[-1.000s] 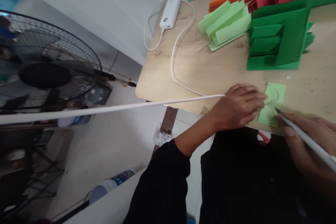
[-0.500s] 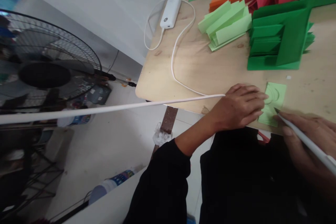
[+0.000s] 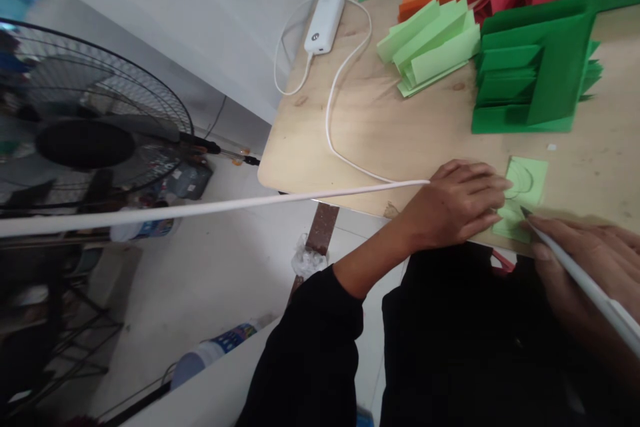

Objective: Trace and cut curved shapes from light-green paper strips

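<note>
Paper (image 3: 534, 180): left edge under my left fingers (image 3: 486, 199), slightly spread | right fingers (image 3: 565, 231): clamped on pen (image 3: 579, 272), point over paper

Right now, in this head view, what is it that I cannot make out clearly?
In the head view:
Paper: left edge partly covered by the left hand; its faint lines are too small to follow fully.
Pen: back end cut off by the right edge; whether its tip touches the paper is too small to tell.
Right hand: partly cut off by that edge.
Cable: runs out past the left edge.
</note>
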`<action>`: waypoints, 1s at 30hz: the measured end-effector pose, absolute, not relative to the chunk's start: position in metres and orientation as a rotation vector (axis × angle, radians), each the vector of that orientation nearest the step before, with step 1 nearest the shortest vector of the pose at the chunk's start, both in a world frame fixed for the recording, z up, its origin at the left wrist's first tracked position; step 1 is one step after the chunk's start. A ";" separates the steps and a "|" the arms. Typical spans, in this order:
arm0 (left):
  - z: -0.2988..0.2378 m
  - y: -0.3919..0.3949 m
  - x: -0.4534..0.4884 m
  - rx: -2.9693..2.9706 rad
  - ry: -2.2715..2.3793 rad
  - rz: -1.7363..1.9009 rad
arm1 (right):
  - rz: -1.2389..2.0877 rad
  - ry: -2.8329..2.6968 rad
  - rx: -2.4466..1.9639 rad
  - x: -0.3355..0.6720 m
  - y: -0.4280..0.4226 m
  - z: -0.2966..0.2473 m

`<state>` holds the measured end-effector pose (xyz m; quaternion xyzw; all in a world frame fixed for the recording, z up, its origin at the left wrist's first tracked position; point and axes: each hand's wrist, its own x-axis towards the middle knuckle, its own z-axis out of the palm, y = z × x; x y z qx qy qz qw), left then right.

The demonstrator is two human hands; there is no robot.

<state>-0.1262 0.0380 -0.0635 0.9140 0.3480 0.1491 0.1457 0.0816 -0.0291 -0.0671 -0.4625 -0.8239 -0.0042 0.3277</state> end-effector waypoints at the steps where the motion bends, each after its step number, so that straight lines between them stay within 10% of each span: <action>1: -0.063 0.038 -0.126 2.634 1.006 0.432 | -0.004 -2.157 -1.207 0.081 -0.029 -0.067; 30: -0.065 0.039 -0.126 2.628 0.995 0.431 | -0.053 -2.201 -1.173 0.079 -0.029 -0.065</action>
